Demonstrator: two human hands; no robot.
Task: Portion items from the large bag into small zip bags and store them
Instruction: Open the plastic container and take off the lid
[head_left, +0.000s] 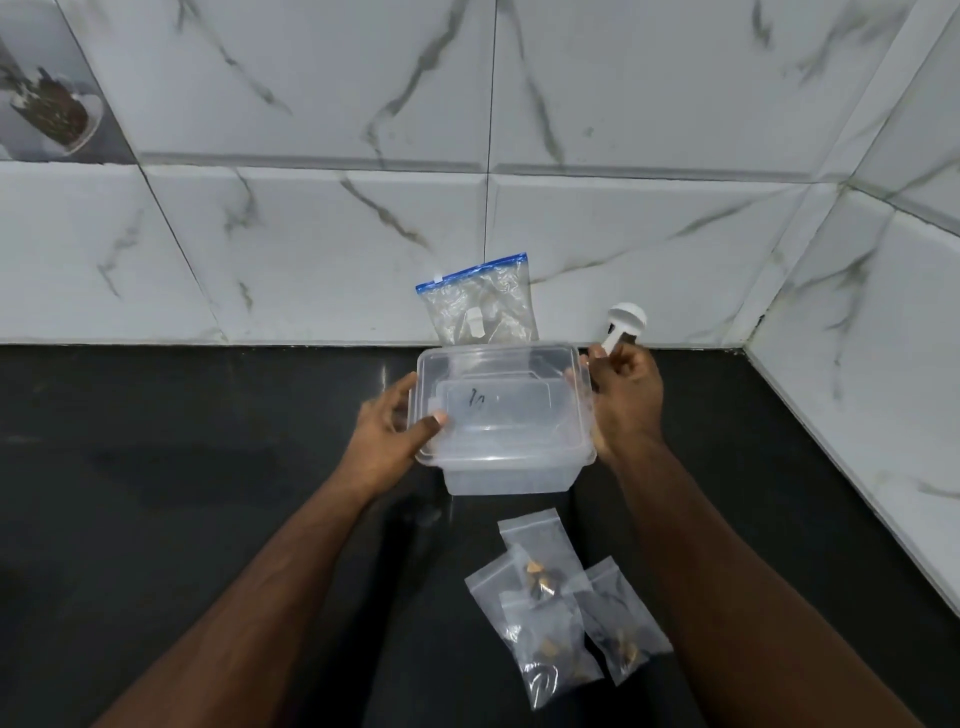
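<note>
White marble-veined tiles stand behind a glossy black surface (182, 467). A person holds a clear plastic container (501, 421) with its lid on. The left hand (387, 441) grips its left edge, thumb on the lid. The right hand (626, 400) holds the right edge and also pinches a small white scoop (623, 325). Three small zip bags (561, 608), thin and crinkled, with brown pieces inside, lie near the person, just in front of the container. The large bag (480, 301), with a blue zip strip, leans on the wall and looks nearly empty. I judge portioning is done and storing begins: next the lid must come off, which calls for freeing the right hand of the scoop.
</note>
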